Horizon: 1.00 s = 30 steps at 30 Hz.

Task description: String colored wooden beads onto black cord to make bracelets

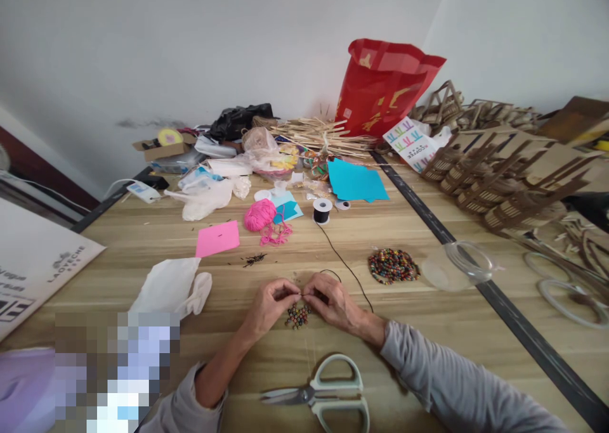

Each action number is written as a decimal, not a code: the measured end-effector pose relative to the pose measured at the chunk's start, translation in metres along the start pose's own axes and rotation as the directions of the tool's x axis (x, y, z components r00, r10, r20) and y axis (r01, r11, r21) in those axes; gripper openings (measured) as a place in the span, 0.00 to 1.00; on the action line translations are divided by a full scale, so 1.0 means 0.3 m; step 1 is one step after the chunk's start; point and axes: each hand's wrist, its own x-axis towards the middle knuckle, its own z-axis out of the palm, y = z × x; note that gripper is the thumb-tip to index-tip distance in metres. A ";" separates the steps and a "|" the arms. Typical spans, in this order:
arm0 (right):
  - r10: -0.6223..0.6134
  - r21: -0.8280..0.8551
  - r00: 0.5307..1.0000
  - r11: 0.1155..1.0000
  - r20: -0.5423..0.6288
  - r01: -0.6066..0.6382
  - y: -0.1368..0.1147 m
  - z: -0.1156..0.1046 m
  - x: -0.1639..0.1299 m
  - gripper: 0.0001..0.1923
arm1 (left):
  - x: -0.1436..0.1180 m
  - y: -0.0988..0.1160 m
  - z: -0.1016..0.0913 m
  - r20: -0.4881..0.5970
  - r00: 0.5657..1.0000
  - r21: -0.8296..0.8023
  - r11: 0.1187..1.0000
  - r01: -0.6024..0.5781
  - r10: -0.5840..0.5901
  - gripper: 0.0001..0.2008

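My left hand (269,303) and right hand (333,301) meet fingertip to fingertip just above the table (428,319), both pinched narrow. Between them I hold the end of the black cord (345,265); whether a bead sits on it right at the pinch is too small to tell. Directly under my fingertips, a touch toward me, lies a small cluster of coloured beads (297,317), about equally near to either hand.

From my right hand the cord loops back and runs away from me and slightly left, a long thin line across the wood to the black spool (322,210) standing well apart. The larger pile of beads (393,265) lies to the right of my right hand, so that hand is the nearer one to it. Beside that pile is a clear plastic lid (459,267).

Close to me, between my forearms, scissors (328,395) lie flat, blades pointing left. Further out sit a pink yarn ball (259,215), pink paper (217,238), blue paper (356,181) and a white cloth (169,285). At the far end, against the pale wall, stand a red bag (380,87) and a bundle of sticks (323,136).
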 end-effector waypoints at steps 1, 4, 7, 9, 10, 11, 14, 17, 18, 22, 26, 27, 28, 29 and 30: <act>0.004 -0.003 1.000 1.000 -0.001 -0.004 0.001 0.001 -0.001 0.06 | -0.001 0.004 0.000 0.001 1.000 0.002 1.000 0.001 -0.001 0.03; 0.029 -0.014 1.000 0.999 -0.001 -0.029 0.006 0.003 -0.007 0.05 | -0.002 0.012 -0.001 0.014 1.000 0.007 1.000 -0.006 0.006 0.03; 0.057 -0.020 0.998 0.998 0.010 -0.056 0.009 0.004 -0.011 0.05 | -0.003 0.013 0.000 0.029 1.000 -0.003 1.000 -0.003 0.003 0.03; 0.061 -0.019 0.998 0.998 0.018 -0.061 0.010 0.004 -0.013 0.06 | -0.004 0.010 0.001 0.037 0.999 -0.021 1.000 0.010 -0.010 0.03; 0.058 -0.017 0.998 0.998 0.020 -0.058 0.009 0.004 -0.013 0.06 | -0.004 0.007 0.001 0.039 0.999 -0.029 0.999 0.016 -0.015 0.03; 0.053 -0.016 0.998 0.998 0.023 -0.053 0.009 0.004 -0.013 0.06 | -0.004 0.005 0.002 0.041 0.999 -0.038 0.999 0.020 -0.018 0.04; 0.041 -0.010 0.999 0.999 0.030 -0.041 0.006 0.002 -0.010 0.07 | -0.003 0.001 0.002 0.046 0.999 -0.061 0.998 0.026 -0.023 0.04; 0.024 -0.002 0.999 1.000 0.031 -0.024 0.002 0.001 -0.007 0.07 | 0.000 -0.002 0.000 0.048 0.998 -0.064 0.997 0.032 -0.029 0.04; 0.017 -0.001 0.999 1.000 0.030 -0.017 0.000 0.000 -0.005 0.07 | 0.001 -0.003 -0.001 0.047 0.999 -0.062 0.998 0.031 -0.028 0.05; 0.009 0.018 0.999 1.000 0.049 -0.010 -0.012 -0.007 0.002 0.07 | 0.004 -0.002 -0.003 0.050 0.999 -0.051 0.998 0.021 -0.019 0.05; 0.005 0.049 0.997 0.999 0.071 -0.008 -0.022 -0.013 0.009 0.06 | 0.002 0.008 -0.003 0.065 0.998 -0.017 1.000 0.013 -0.012 0.06; 0.003 0.054 0.997 0.999 0.071 -0.006 -0.022 -0.013 0.009 0.06 | 0.002 0.012 -0.003 0.068 0.998 -0.009 1.000 0.012 -0.011 0.06; 0.001 0.054 0.998 0.999 0.070 -0.005 -0.022 -0.012 0.008 0.05 | 0.001 0.014 -0.003 0.069 0.998 -0.001 1.000 0.011 -0.010 0.06; 0.000 0.049 0.998 0.999 0.069 -0.003 -0.021 -0.011 0.008 0.04 | 0.000 0.016 -0.004 0.070 0.997 0.008 1.000 0.009 -0.009 0.06; -0.002 0.035 0.998 0.999 0.065 -0.001 -0.018 -0.010 0.006 0.04 | 0.000 0.017 -0.004 0.070 0.997 0.016 1.000 0.007 -0.008 0.06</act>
